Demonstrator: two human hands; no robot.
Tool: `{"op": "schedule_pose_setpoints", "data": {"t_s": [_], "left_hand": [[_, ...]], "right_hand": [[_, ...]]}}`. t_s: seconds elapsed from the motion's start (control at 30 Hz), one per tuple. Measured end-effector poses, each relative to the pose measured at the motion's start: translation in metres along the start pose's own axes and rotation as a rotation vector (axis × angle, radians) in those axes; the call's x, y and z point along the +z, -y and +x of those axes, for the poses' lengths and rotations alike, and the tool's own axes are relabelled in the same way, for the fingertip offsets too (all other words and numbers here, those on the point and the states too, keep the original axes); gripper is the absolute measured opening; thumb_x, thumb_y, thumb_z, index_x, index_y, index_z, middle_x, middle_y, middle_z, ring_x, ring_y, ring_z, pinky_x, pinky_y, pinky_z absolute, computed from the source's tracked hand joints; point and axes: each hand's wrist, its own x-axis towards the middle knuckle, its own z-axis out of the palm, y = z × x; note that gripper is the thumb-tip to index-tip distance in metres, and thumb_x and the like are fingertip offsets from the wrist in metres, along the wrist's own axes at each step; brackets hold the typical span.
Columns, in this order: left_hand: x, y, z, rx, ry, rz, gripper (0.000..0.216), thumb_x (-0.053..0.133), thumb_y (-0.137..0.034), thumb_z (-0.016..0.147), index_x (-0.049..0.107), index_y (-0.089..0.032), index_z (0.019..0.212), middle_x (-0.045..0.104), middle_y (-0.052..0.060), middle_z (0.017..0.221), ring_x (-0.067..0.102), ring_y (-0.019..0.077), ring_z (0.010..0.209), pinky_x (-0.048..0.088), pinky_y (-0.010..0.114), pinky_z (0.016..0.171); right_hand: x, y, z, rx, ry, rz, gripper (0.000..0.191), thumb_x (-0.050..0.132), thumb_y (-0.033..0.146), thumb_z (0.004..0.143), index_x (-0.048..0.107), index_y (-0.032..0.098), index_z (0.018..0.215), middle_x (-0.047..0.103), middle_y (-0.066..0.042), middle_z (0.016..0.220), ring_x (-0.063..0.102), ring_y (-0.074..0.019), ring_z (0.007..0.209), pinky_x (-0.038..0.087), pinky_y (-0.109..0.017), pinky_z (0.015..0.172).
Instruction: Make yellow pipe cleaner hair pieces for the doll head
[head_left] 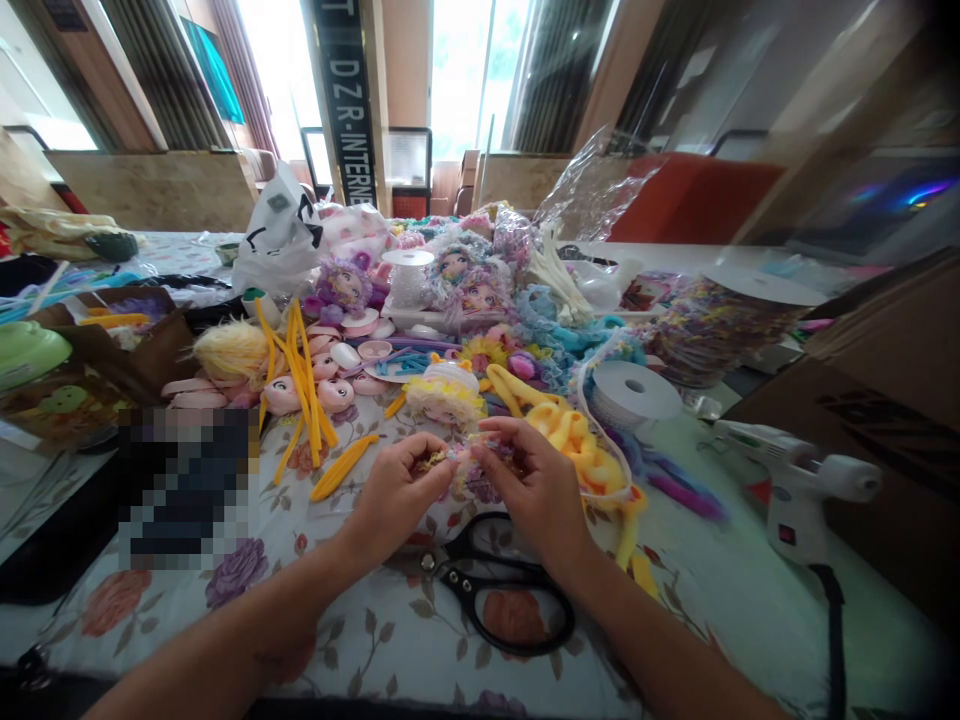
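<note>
Over the flowered tablecloth, my left hand (pixel 411 485) and my right hand (pixel 529 490) face each other, fingers pinched. Between them is a tuft of fuzzy multicoloured yarn (pixel 463 465), gripped from both sides and partly covered by my fingers. Black-handled scissors (pixel 517 610) lie beneath my hands, their blades partly hidden by my left forearm. Just beyond my fingers is a doll head (pixel 444 395) with frilly yellow trim and a white and orange top. To the right of it is a heap of thick yellow plush yarn (pixel 577 450).
Orange strips (pixel 304 385) and bare doll heads (pixel 330 392) lie at the left. A white glue gun (pixel 795 485) stands at the right, near a cardboard box (pixel 885 400). A spool of white trim (pixel 636 395) sits nearer, and dressed doll heads (pixel 480 290) fill the back.
</note>
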Motion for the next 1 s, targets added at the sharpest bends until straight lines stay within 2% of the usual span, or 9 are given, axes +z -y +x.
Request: {"op": "schedule_pose_setpoints", "data": {"t_s": [0.13, 0.23, 0.57, 0.83, 1.0], "left_hand": [[0.0001, 0.0038, 0.0007, 0.008, 0.040, -0.037, 0.019, 0.062, -0.033, 0.079, 0.064, -0.016, 0.087, 0.058, -0.001, 0.065, 0.049, 0.0104, 0.058, 0.038, 0.019, 0.053], [-0.0007, 0.0060, 0.0014, 0.028, 0.032, -0.008, 0.022, 0.064, -0.036, 0.078, 0.066, -0.015, 0.084, 0.060, 0.000, 0.067, 0.050, 0.0114, 0.060, 0.039, 0.020, 0.054], [-0.0035, 0.0050, 0.0034, -0.001, 0.096, -0.053, 0.028, 0.061, -0.042, 0.080, 0.064, -0.014, 0.080, 0.052, -0.001, 0.062, 0.041, 0.0097, 0.055, 0.031, 0.021, 0.049], [-0.0023, 0.0057, 0.0023, -0.003, 0.007, -0.055, 0.026, 0.060, -0.042, 0.080, 0.061, -0.015, 0.078, 0.050, -0.003, 0.059, 0.039, 0.0083, 0.051, 0.030, 0.019, 0.046], [-0.0006, 0.0053, 0.0021, -0.025, 0.018, -0.108, 0.027, 0.062, -0.042, 0.079, 0.061, -0.015, 0.079, 0.051, -0.003, 0.061, 0.041, 0.0085, 0.053, 0.032, 0.019, 0.047]], "right_hand": [[0.0004, -0.0003, 0.0001, -0.044, -0.013, -0.018, 0.017, 0.061, 0.025, 0.082, 0.064, 0.019, 0.098, 0.067, -0.001, 0.081, 0.061, -0.0140, 0.066, 0.048, -0.023, 0.059], [0.0019, -0.0020, -0.0002, -0.084, 0.009, -0.006, 0.017, 0.061, 0.024, 0.082, 0.065, 0.018, 0.098, 0.068, -0.002, 0.085, 0.060, -0.0131, 0.064, 0.048, -0.022, 0.058], [0.0029, -0.0017, -0.0020, -0.110, 0.032, 0.001, 0.015, 0.062, 0.026, 0.083, 0.065, 0.019, 0.095, 0.069, -0.002, 0.085, 0.061, -0.0136, 0.065, 0.050, -0.024, 0.060], [0.0024, 0.0015, -0.0017, -0.098, 0.041, -0.014, 0.009, 0.059, 0.027, 0.083, 0.063, 0.019, 0.084, 0.069, -0.004, 0.080, 0.063, -0.0162, 0.067, 0.050, -0.026, 0.059], [0.0017, 0.0006, -0.0015, -0.063, 0.035, 0.004, 0.008, 0.059, 0.026, 0.081, 0.061, 0.019, 0.080, 0.066, -0.004, 0.078, 0.061, -0.0160, 0.066, 0.049, -0.025, 0.057]]}}
